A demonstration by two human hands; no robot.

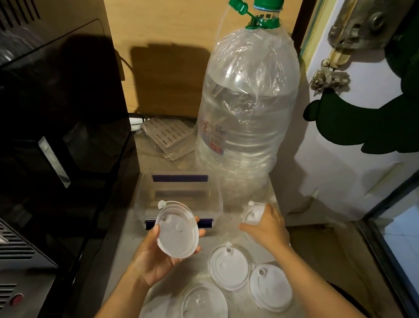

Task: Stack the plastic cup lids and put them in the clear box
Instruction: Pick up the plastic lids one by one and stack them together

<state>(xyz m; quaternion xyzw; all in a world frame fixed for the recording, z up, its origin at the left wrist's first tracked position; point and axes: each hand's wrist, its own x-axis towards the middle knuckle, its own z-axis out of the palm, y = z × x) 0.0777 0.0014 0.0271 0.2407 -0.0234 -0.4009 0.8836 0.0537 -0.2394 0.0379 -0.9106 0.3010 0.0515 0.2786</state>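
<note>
My left hand holds a translucent round cup lid upright in front of the clear box, which has purple clips and stands open on the counter. My right hand reaches over another lid lying beside the box, fingers curled on its edge. Three more lids lie flat on the counter: one in the middle, one to its right, and one nearest me.
A large water bottle with a green cap stands just behind the box. A black appliance fills the left side. A white door and a dark frame edge close off the right. Packaged items lie at the back.
</note>
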